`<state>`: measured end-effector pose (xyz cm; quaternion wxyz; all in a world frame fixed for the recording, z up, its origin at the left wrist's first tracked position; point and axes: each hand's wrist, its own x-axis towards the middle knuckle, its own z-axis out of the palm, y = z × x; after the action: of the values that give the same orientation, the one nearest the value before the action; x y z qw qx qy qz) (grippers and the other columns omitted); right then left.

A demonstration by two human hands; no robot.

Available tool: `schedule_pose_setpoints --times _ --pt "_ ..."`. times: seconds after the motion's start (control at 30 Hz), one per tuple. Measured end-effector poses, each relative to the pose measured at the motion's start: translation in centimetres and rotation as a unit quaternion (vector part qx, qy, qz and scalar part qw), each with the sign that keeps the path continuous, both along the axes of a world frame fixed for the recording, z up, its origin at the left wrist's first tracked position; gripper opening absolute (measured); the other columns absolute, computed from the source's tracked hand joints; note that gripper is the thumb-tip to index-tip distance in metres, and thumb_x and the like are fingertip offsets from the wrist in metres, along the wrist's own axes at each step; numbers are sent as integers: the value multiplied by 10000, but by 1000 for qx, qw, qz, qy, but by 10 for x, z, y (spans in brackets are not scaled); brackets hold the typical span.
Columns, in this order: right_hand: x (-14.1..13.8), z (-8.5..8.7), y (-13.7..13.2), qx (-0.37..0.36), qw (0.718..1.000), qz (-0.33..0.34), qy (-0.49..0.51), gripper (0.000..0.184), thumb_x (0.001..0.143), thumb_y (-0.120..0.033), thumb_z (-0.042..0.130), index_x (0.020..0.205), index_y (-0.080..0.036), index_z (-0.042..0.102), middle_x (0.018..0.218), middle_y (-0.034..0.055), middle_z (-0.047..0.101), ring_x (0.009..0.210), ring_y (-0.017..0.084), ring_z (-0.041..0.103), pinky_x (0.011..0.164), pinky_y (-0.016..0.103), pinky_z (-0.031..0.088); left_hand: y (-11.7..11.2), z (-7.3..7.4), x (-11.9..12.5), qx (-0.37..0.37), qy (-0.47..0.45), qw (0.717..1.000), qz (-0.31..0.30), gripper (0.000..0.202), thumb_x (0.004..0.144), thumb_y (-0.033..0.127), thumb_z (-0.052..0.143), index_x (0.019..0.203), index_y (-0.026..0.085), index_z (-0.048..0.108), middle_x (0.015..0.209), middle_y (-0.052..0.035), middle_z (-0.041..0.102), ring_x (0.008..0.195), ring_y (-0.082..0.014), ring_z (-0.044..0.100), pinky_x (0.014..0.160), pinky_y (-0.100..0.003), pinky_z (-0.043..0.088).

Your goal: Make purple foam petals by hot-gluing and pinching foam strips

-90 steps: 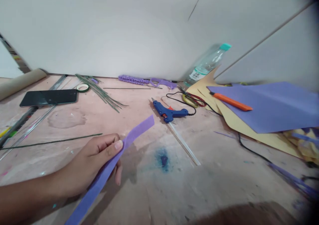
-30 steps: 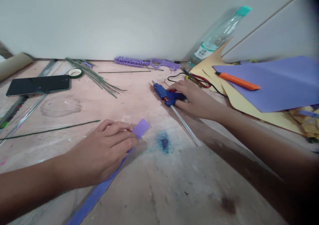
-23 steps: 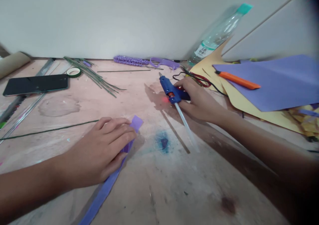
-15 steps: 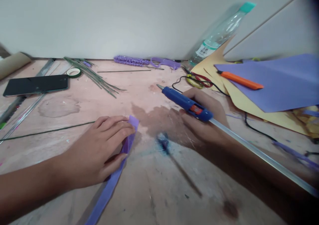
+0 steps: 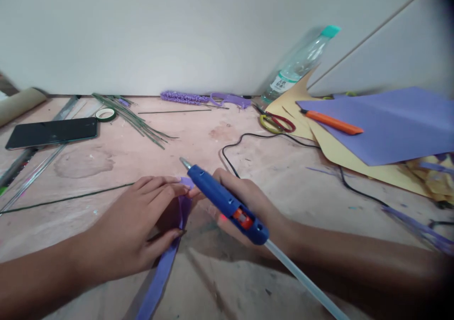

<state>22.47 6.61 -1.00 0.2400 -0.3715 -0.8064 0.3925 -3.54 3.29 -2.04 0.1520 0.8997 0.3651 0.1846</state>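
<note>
My left hand [image 5: 138,225] rests on the tabletop, fingers and thumb closed on the far end of a purple paper strip [image 5: 159,277]. The strip runs down toward the front edge of the view. A thin green wire [image 5: 71,198] extends leftward from behind that hand's fingers. In my right hand [image 5: 255,206] is a blue hot glue gun [image 5: 227,202], its metal nozzle pointing up and left, a long clear glue stick [image 5: 305,277] sticking out behind. A right fingertip is at the strip's far end, beside my left fingers; whether it touches is unclear.
Along the back lie a phone [image 5: 53,132], green tape [image 5: 105,115], green wires [image 5: 131,119], a purple flower spike [image 5: 184,97] and scissors [image 5: 276,121]. A bottle [image 5: 294,69] leans on the wall. Right are purple sheets [image 5: 383,121], an orange cutter [image 5: 333,122] and a black cord [image 5: 230,145].
My right hand has moved left with the glue gun, up to the strip's end beside my left hand. My left hand stays on the strip. The view has tilted slightly up.
</note>
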Motion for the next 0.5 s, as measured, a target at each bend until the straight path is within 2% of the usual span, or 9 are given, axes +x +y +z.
schedule_pose_setpoints --times 0.13,0.23,0.33,0.4,0.5 --pt "-2 -1 2 1 1000 19 -22 252 707 -198 613 893 -248 451 677 -71 600 557 131 500 542 249 351 -1 -2 -1 14 -17 999 25 451 931 289 664 1346 208 507 1359 -114 671 1259 -307 588 1064 -487 465" --pt "-1 0 -2 3 1000 1 -2 211 729 -217 608 905 -245 493 741 -37 628 630 161 560 600 272 411 -1 -5 -2 21 -18 999 29 484 937 318 665 1378 205 501 1378 -115 674 1282 -311 588 1060 -489 473" --pt "1 1 -6 -11 998 -54 29 210 766 -175 602 953 -247 540 760 -29 624 631 162 573 611 280 439 0 -6 -2 43 0 999 -1 382 977 293 606 1338 184 544 1402 -121 677 1297 -310 592 1071 -497 454" --pt "4 0 -5 -11 995 -90 33 236 783 -163 609 994 -246 543 735 -43 591 575 143 528 575 273 428 0 -5 -1 57 16 998 -29 307 1005 257 557 1303 184 582 1427 -112 672 1320 -301 586 1082 -498 431" --pt "11 -3 2 25 988 -150 8 207 821 -230 618 987 -243 495 753 -42 556 585 144 499 569 281 430 -1 -5 1 61 36 997 -38 304 1023 239 516 1311 205 608 1451 -104 656 1344 -302 570 1071 -508 415"
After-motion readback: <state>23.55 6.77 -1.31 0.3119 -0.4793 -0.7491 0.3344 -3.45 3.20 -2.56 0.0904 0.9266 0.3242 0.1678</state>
